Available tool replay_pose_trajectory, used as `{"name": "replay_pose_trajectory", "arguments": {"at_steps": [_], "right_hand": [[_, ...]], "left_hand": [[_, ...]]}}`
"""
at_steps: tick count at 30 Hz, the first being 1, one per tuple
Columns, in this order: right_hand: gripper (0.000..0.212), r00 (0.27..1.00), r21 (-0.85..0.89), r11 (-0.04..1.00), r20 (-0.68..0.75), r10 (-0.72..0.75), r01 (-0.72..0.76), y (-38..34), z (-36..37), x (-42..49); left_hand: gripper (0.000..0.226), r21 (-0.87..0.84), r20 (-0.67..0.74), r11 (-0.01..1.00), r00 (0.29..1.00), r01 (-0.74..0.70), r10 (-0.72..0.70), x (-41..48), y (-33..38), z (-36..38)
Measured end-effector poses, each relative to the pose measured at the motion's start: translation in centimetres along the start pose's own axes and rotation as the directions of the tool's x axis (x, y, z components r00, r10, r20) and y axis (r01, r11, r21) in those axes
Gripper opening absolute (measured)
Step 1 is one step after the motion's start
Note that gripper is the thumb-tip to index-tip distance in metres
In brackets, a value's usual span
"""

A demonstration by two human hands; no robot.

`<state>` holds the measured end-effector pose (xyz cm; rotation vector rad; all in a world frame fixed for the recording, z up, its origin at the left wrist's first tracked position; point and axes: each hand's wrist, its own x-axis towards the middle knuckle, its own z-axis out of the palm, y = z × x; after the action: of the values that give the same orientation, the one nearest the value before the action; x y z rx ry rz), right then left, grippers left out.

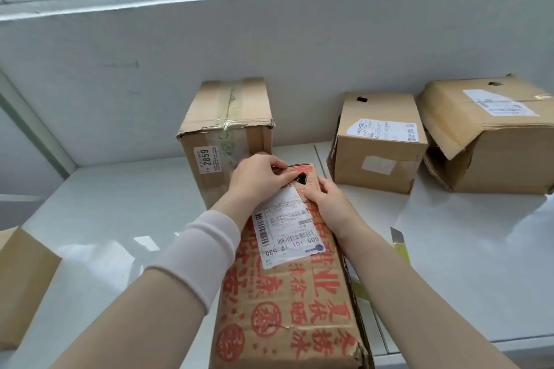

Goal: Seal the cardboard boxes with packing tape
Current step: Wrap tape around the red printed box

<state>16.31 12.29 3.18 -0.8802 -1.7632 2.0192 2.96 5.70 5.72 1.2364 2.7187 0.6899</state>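
Observation:
A long cardboard box with red printed characters [287, 302] lies lengthwise on the white table in front of me. A white shipping label [284, 228] is stuck on its top, and a dark hole shows near its far end. My left hand [254, 178] presses its fingertips on the far end of the top, by the hole. My right hand [326, 201] lies flat on the top's right edge, fingers toward the label. No tape roll is visible in either hand.
A taped upright box marked 2859 [227, 132] stands just behind my left hand. Two more boxes [377, 141] [491, 135] sit at the back right, the far one with a loose flap. Another box [21, 281] is at the left edge. A yellow-handled tool [400, 246] lies at right.

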Motion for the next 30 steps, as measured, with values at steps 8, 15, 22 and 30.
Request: {"name": "replay_pose_trajectory", "arguments": {"at_steps": [8, 15, 22, 30], "right_hand": [[0.039, 0.992, -0.04, 0.999, 0.124, 0.028, -0.023, 0.1, 0.5, -0.9], [0.039, 0.999, -0.102, 0.995, 0.039, 0.025, -0.021, 0.7, 0.3, -0.3], [0.033, 0.985, -0.094, 0.995, 0.164, 0.049, -0.034, -0.5, 0.1, -1.7], [0.014, 0.991, -0.028, 0.999, 0.125, 0.041, -0.038, -0.5, 0.2, -1.7]], "left_hand": [[0.043, -0.143, 0.167, 0.986, 0.984, 0.086, -0.062, -0.5, -2.3, -0.8], [0.037, -0.128, 0.117, 0.985, 0.988, 0.116, -0.101, -0.4, -1.8, 0.1], [0.057, -0.175, 0.249, 0.979, 0.967, 0.103, -0.057, -1.3, -2.8, -2.1], [0.066, -0.18, 0.182, 0.973, 0.977, 0.144, -0.111, -1.0, -2.7, -0.8]]}}
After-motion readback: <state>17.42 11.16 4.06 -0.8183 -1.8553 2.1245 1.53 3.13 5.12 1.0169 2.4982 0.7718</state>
